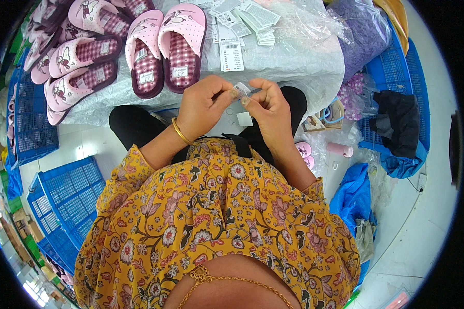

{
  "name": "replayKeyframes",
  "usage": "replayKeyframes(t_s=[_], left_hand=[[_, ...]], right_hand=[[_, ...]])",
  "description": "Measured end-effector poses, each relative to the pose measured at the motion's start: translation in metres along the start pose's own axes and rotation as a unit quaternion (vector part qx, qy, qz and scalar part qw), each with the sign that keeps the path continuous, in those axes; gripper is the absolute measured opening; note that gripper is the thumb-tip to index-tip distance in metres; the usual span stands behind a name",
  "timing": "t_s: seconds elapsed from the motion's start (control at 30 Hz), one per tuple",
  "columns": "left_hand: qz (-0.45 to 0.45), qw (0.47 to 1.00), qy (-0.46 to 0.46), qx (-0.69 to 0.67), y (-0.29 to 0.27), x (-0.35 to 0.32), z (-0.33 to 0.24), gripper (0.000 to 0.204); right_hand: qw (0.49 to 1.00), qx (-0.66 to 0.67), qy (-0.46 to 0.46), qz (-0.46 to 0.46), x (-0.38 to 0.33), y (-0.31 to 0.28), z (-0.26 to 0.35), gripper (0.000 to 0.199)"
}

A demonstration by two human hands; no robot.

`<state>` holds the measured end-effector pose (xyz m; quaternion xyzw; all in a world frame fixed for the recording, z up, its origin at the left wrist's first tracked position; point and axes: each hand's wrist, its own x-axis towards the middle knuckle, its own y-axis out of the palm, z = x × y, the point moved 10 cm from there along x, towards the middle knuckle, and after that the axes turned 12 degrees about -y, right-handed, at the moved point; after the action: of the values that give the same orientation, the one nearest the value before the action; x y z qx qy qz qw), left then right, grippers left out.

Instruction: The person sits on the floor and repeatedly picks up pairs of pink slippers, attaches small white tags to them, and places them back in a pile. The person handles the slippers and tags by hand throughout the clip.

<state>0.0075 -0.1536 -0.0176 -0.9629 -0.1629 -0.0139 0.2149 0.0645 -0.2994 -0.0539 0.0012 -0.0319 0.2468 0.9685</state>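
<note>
My left hand and my right hand meet above my lap, just off the near edge of the covered table. Between their fingertips is a small whitish label, pinched from both sides; its print is too small to make out. Beyond my left hand, a pair of pink slippers with plaid insoles and dark maroon edges lies on the table. White printed tags are spread and stacked just past my fingers. A small white paper piece shows below my hands.
More pink slippers pile up at the table's left. Blue plastic crates stand at the left, and another blue crate is at the right. On the floor to the right lie a pink roll, clear plastic and a blue bag.
</note>
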Motion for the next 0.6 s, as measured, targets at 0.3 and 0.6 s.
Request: replayKeyframes(t_s=[0.3,0.6], left_hand=[[-0.023,0.975,0.188,0.116,0.000,-0.017,-0.040,0.010],[0.189,0.965,-0.150,-0.101,0.022,0.001,0.032,0.015]], right_hand=[[1.000,0.025,0.006,-0.005,-0.003,0.001,-0.009,0.025],[0.998,0.007,-0.016,0.062,-0.006,0.014,-0.005,0.013]])
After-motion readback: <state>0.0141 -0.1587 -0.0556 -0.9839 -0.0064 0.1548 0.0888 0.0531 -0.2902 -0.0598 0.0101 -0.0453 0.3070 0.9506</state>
